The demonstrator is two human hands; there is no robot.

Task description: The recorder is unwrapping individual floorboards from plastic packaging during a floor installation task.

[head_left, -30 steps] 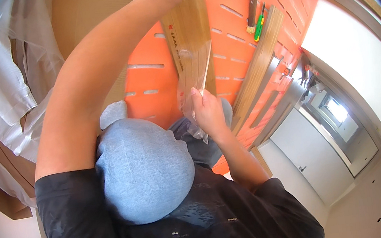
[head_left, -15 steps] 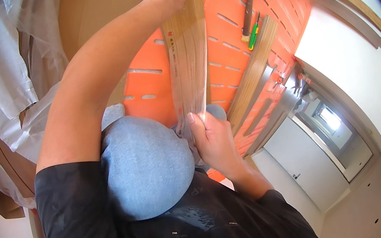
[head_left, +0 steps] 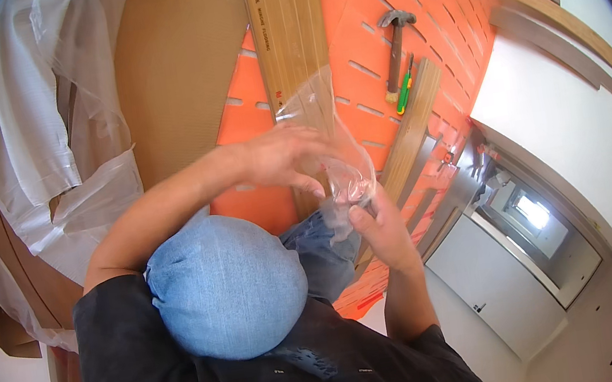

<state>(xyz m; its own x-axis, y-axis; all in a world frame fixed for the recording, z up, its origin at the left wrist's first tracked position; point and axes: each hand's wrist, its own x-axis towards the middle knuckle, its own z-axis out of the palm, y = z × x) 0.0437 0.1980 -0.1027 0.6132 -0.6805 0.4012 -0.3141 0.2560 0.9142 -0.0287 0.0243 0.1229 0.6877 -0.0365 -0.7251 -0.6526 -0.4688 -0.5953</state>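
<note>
A long wooden plank point(head_left: 287, 25) with printed markings along its side runs away from me above my bent knee. Clear plastic film point(head_left: 345, 166) hangs loose over its near end. My left hand point(head_left: 278, 156) reaches across the plank at the film, thumb apart from curved fingers, nothing seen in its grip. My right hand point(head_left: 377, 224) grips the bunched film at the right. Beyond lie a claw hammer point(head_left: 395, 53) and a green-handled screwdriver point(head_left: 405, 91), beside another plank point(head_left: 410, 125).
Orange perforated underlay point(head_left: 359, 11) covers the floor. Cardboard point(head_left: 178, 60) and crumpled white plastic sheeting point(head_left: 27, 152) lie at left. More loose boards point(head_left: 547, 16) rest at upper right near a white wall point(head_left: 574, 153). A white door point(head_left: 472, 285) and an opening are at right.
My left hand has moved from the plank's far part down to its near end. My right hand has shifted right with the film, which now bunches away from the plank's side.
</note>
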